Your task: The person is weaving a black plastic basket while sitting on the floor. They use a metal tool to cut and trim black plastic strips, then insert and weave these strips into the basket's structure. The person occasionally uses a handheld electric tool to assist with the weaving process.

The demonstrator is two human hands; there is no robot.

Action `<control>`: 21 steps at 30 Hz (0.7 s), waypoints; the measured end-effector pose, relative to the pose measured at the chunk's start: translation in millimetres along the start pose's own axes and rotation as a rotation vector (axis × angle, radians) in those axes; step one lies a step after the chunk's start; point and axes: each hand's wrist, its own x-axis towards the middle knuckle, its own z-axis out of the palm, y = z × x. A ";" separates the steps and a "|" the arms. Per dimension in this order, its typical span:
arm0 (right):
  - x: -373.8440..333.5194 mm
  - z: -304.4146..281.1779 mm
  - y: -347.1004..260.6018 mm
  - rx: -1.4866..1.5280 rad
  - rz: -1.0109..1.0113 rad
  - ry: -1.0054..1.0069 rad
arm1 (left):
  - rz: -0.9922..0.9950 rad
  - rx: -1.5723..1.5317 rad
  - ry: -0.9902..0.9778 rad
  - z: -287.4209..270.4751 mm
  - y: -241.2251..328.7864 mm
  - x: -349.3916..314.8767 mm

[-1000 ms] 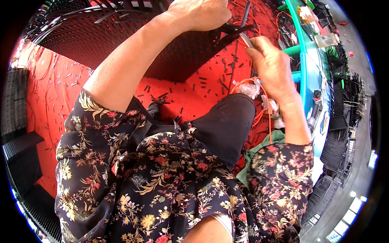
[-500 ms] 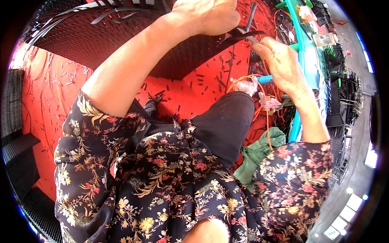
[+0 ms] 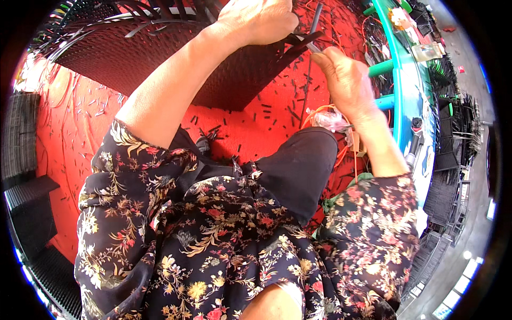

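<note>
A large dark woven wicker panel (image 3: 224, 80) tilts in front of me, with loose flat strips along its upper edge. My left hand (image 3: 260, 21) is closed at that edge; its fingertips are hidden, so what it grips does not show. Beside it, a dark flat strip (image 3: 305, 45) sticks out past the panel's right corner. My right hand (image 3: 346, 80) is closed around a slim grey metal tool (image 3: 313, 48), whose tip meets this strip. Most of the tool is hidden in the hand. A grey strip (image 3: 317, 17) rises just above.
Short black offcuts lie scattered over the red floor covering (image 3: 256, 133). To the right stands a green and blue frame (image 3: 397, 80) with a glass jar (image 3: 426, 52) on it. Orange cord and clear plastic (image 3: 332, 118) lie by my knee. Dark woven pieces (image 3: 32, 210) stand at left.
Both hands have shifted slightly left, the right one more so, still close together at the panel's corner. The panel appears a little lower in view, and the green cloth is now mostly covered by my sleeve.
</note>
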 end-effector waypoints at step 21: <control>13.6 -6.6 1.1 -0.079 -0.067 -0.077 | 0.181 0.167 0.093 10.5 -16.2 1.2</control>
